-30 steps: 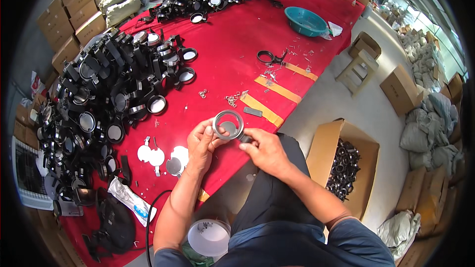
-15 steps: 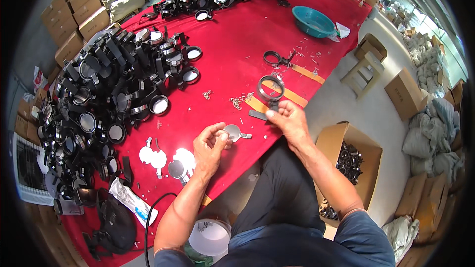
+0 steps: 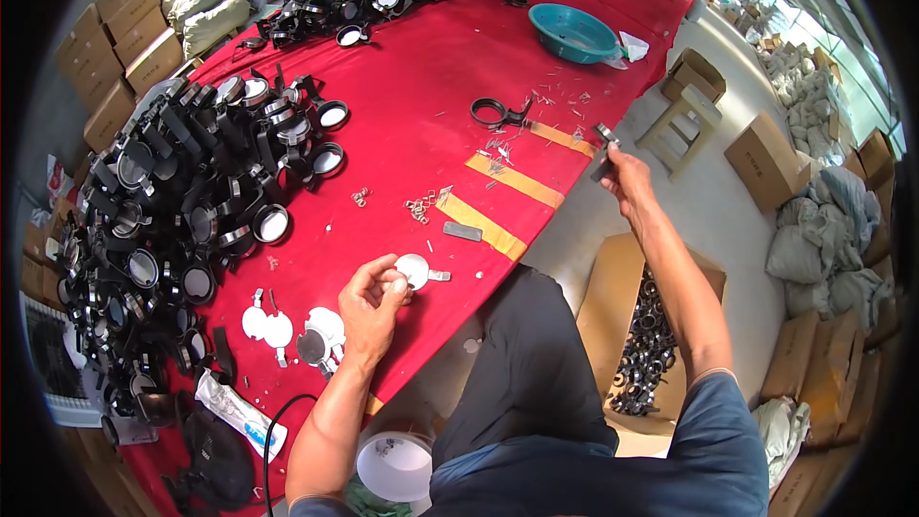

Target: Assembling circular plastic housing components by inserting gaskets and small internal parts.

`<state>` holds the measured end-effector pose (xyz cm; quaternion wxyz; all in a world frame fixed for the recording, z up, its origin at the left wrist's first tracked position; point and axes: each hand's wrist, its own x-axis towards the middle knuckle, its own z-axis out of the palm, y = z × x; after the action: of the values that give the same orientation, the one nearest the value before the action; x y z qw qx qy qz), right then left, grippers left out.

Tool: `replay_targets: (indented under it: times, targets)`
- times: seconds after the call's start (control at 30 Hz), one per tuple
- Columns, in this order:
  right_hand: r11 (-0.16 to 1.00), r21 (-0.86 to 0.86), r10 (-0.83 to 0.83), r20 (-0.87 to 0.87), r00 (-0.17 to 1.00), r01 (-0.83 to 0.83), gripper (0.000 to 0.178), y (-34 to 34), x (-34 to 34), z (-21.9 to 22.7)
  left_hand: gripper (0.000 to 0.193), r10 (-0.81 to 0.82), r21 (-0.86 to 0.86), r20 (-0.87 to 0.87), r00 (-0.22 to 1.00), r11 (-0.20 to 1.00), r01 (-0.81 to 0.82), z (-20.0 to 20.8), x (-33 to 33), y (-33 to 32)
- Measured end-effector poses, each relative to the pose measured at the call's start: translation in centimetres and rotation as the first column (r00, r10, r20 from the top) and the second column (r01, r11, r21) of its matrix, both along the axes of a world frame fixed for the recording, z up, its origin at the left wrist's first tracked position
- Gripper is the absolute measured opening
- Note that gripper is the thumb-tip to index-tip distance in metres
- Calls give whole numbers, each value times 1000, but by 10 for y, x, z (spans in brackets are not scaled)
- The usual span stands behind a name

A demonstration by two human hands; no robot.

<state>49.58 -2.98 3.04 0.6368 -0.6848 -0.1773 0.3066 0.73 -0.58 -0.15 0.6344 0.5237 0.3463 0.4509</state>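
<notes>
My left hand [image 3: 369, 311] pinches a round metal disc with a short tab [image 3: 414, 271] just over the near edge of the red table. Out to the right, past the table edge, my right hand [image 3: 628, 178] grips a black ring with a handle [image 3: 606, 146], seen nearly edge-on. On the table between the hands lies a small dark grey bar [image 3: 463, 232]. A similar black ring with a handle [image 3: 488, 113] rests farther back. Several loose tabbed discs [image 3: 278, 329] lie left of my left hand, some glaring white.
A large heap of black-handled round parts [image 3: 196, 196] covers the table's left side. Small metal clips [image 3: 419, 207] lie beside orange strips [image 3: 517, 180]. A teal basin [image 3: 572, 33] stands far back. Below right, a cardboard box [image 3: 598, 297] holds black rings; a stool [image 3: 682, 129] stands beyond.
My right hand has swung right, away from the table, and the ring in it has turned from face-on to edge-on. My left hand keeps its pinch on the disc. The whole view has shifted slightly.
</notes>
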Motion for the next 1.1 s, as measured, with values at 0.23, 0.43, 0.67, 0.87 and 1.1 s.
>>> replay_targets:
  times: [0.23,0.43,0.67,0.87,1.1]
  targets:
    - [987,52,132,286,949,-153,31,58,-2,18,43,5,-4,-87,996,1000,-5,3,-2,-2]
    - [945,129,225,403,887,-299,34,102,-48,41,44,9,36,-191,981,999,-2,2,2,-6]
    - [967,235,68,120,990,-95,29,88,-52,2,43,41,29,-162,986,999,-36,0,3,-5]
    - [982,106,134,193,972,-157,30,62,-44,-9,42,36,82,-203,978,996,-19,0,5,-4]
    - [992,-45,123,355,927,-115,32,65,-48,-25,42,43,83,-230,972,996,-25,0,5,-3]
